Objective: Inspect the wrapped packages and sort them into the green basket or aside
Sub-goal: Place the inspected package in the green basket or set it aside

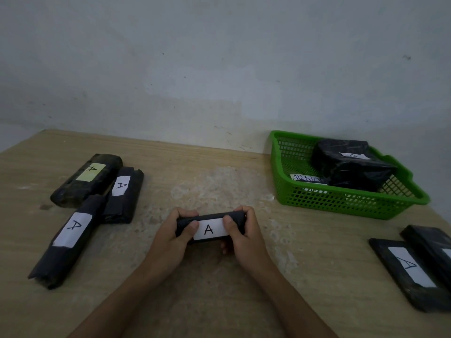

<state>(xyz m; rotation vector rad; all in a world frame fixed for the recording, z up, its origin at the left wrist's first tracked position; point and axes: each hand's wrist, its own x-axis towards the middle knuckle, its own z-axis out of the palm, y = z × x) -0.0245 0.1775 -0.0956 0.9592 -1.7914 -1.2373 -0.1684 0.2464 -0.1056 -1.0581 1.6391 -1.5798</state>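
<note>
Wooden table (219, 301): left hand (170, 236) and right hand (245, 236) grasp small black package (211, 228) at ends; it seems light, stiff, slightly slippery.

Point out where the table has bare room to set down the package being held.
Bare table lies beyond the held package, between the three left packages and the green basket; also near the front edge beside both forearms. Crowded: the basket's right half and the right edge with flat packages.

Package pile (73, 189) left, green basket (341, 203) right, open tabletop (214, 172) between
</note>
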